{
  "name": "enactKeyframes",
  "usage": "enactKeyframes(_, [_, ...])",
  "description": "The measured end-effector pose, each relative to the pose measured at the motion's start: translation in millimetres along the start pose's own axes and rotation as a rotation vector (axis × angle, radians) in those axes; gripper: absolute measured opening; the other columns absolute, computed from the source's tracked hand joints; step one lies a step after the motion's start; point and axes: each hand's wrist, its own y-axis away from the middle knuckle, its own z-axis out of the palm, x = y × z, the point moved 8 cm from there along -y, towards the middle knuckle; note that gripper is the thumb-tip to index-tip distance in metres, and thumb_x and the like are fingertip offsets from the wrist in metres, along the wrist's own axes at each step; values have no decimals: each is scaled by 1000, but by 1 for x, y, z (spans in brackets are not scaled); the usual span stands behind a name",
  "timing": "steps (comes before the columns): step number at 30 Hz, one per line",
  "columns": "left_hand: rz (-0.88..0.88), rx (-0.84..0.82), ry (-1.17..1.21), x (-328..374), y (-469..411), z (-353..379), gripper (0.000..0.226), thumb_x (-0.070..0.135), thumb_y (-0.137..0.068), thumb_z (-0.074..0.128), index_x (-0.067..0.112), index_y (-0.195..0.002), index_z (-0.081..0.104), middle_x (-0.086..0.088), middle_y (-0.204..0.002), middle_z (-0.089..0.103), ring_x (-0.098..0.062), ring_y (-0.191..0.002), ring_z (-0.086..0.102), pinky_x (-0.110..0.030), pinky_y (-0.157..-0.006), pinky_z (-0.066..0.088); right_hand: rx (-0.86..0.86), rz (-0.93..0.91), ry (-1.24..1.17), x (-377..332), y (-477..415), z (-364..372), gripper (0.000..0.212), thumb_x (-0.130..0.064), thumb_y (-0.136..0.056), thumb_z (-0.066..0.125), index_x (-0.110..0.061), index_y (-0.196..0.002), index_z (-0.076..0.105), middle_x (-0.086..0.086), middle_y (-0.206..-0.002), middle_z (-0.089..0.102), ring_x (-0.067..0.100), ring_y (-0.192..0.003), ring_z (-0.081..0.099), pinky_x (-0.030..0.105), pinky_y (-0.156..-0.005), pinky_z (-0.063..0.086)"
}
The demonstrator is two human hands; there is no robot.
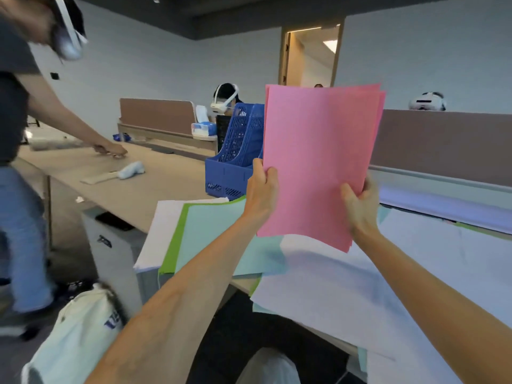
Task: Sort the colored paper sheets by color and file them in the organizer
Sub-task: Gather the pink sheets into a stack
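Holds a thin stack of pink paper sheets (318,162) aloft before the blue slotted plastic organizer (235,151). Pinches left edge with left hand (261,189), right edge with right hand (358,206). Probably light, floppy, slide-prone; best gripped at both sides.

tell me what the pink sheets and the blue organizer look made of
The pink sheets look like thin matte paper: several fanned edges, slightly bowed. The blue organizer is probably moulded plastic, faintly glossy, with lattice-perforated walls.
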Motion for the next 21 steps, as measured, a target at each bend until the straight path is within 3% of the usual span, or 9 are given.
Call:
enactKeyframes(2, [-49,-19,-40,-20,3,-7,13,16,-96,36,13,-86,29,0,-62,34,-18,-56,32,-36,-57,25,-13,53,16,18,10,11,25,-20,-67,46,-15,-90,56,-1,-75,55,14,-64,46,27,-58,42])
enactKeyframes(5, [-139,-120,-96,-51,12,-6,14,20,-96,36,13,-86,29,-2,-66,35,-19,-59,34,-35,-60,29,-82,112,71,39,28,24,33,-21,-66,46,-17,-97,57,-1,-76,60,16,-65,50,24,-58,44])
enactKeyframes(8, [-147,-144,-106,-57,9,-10,11,21,-96,36,13,-89,35,-4,-71,42,-19,-63,39,-35,-62,33,-102,105,129,39,26,30,28,-22,-67,46,-9,-91,54,11,-76,57,21,-66,46,35,-60,42])
enactKeyframes(10, [-123,-125,-88,-48,0,-18,9,19,-95,39,12,-90,42,0,-72,46,-16,-64,43,-34,-62,34,-111,78,144,26,17,38,13,-23,-68,45,-13,-77,45,4,-66,45,17,-60,36,34,-56,33])
enactKeyframes(12, [-119,-87,-29,-40,-11,-35,11,18,-93,42,11,-92,51,4,-72,48,-13,-65,44,-31,-62,36,-137,46,167,10,10,53,11,-23,-69,45,-15,-73,39,-4,-64,38,14,-59,32,33,-56,30])
enactKeyframes(16, [-183,-8,129,-42,-24,-87,16,18,-94,43,22,-99,58,6,-78,56,-11,-68,50,-25,-60,42,-237,98,143,-4,5,101,18,-15,-79,50,-10,-97,53,1,-82,58,21,-74,53,34,-68,45])
enactKeyframes(18, [-242,-7,165,-54,-21,-113,23,16,-95,42,22,-112,56,5,-85,60,-10,-70,55,-24,-59,45,-306,177,183,1,12,129,24,-12,-82,50,-12,-105,53,3,-92,60,24,-84,57,34,-75,48])
enactKeyframes(21, [-281,-26,108,-77,-14,-152,33,14,-92,39,28,-116,56,2,-96,68,-16,-78,62,-33,-72,55,-438,314,202,13,32,169,36,-23,-74,48,-14,-108,53,4,-102,61,23,-89,60,37,-79,51])
